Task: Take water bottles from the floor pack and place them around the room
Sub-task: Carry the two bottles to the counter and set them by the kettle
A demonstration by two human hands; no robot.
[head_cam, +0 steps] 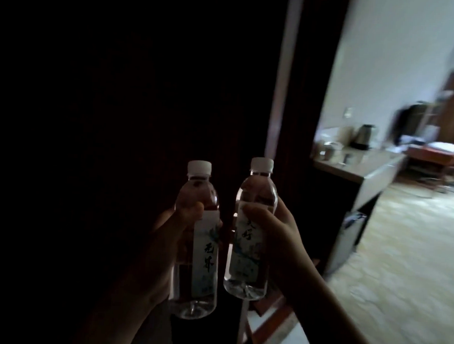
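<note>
- Clear plastic water bottle with white cap and pale printed label [197, 238], held in left hand [163, 252]; grip wrapped round the label band, thumb across the front.
- Second clear plastic bottle, same cap and label [250, 233], just right of the first; right hand [277, 235] clasps its label band.
- Both upright, long axes near vertical, caps up; second leans slightly right. Likely carried mid-body for a secure walk.
- Beige tabletop [362, 171], well right of the bottles and beyond, carries a dark metal kettle [363, 137]; probable drop spot.
- Floor pack not visible.
</note>
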